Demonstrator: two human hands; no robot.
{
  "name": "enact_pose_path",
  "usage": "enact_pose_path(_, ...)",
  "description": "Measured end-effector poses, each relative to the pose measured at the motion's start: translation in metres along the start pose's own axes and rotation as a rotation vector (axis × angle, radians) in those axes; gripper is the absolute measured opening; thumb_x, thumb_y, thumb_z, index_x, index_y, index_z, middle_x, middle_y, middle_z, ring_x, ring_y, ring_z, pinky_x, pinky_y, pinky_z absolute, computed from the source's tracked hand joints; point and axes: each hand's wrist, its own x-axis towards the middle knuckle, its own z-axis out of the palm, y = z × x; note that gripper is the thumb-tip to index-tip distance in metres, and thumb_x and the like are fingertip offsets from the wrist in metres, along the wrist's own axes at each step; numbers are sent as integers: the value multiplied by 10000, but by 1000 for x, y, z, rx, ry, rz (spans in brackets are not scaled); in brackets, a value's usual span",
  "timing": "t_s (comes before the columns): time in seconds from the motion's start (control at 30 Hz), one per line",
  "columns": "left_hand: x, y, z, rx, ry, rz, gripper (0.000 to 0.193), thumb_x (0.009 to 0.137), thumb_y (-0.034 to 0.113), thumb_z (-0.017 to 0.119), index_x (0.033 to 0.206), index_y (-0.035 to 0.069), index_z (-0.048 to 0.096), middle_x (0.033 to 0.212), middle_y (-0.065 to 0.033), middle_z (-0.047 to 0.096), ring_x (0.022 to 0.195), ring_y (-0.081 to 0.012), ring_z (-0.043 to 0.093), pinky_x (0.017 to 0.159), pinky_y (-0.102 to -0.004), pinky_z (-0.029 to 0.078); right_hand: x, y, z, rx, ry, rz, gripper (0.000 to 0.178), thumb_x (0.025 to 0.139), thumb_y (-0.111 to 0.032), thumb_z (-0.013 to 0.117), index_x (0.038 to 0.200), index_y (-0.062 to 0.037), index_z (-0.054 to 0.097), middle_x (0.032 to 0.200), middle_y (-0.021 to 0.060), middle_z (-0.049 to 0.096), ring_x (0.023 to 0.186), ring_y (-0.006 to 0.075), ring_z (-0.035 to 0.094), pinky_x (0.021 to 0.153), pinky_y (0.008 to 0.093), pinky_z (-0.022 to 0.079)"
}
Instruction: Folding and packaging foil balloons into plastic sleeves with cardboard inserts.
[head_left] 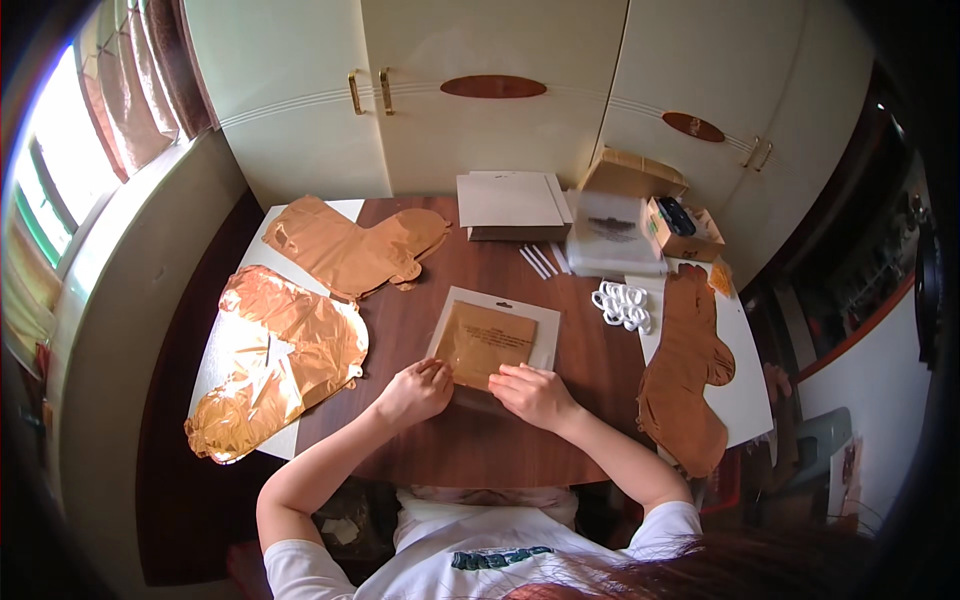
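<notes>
A flat clear plastic bag [548,330] with a white card backing and a hang hole at its far edge lies on the table in front of me. Inside it is a folded copper-coloured foil sheet [488,335] with small dark print. My left hand [415,390] pinches the bag near its lower left corner, fingers closed. At the lower right edge, my right hand [533,393] has its fingers curled together on the bag. The fingertips of both hands partly hide the near edge.
Flat copper foil balloons [275,350] lie in stacks at left, with more [685,370] at right. At the back are white cards [512,200], clear bags [612,235] and a cardboard box [688,235] holding a dark object. White ribbon coils [622,306] and white straws [538,262] lie nearby.
</notes>
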Motion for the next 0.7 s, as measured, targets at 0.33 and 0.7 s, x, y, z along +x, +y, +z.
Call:
enact_pose_path(0.33,0,14,-20,-116,-33,-52,254,698,152,600,928,50,633,762,6,543,727,-129,590,568,-245,509,-10,-4,-12,-13,-16,-27,144,738,-117,677,881,-97,669,946,4,672,939,162,638,766,325,551)
enact_pose_path(0.7,-6,20,-25,-206,5,-72,206,713,110,607,903,33,627,881,-44,599,831,-182,623,649,-274,530,-18,-12,-20,9,-16,-47,101,752,-101,662,852,-92,668,875,9,670,854,162,655,661,287,555)
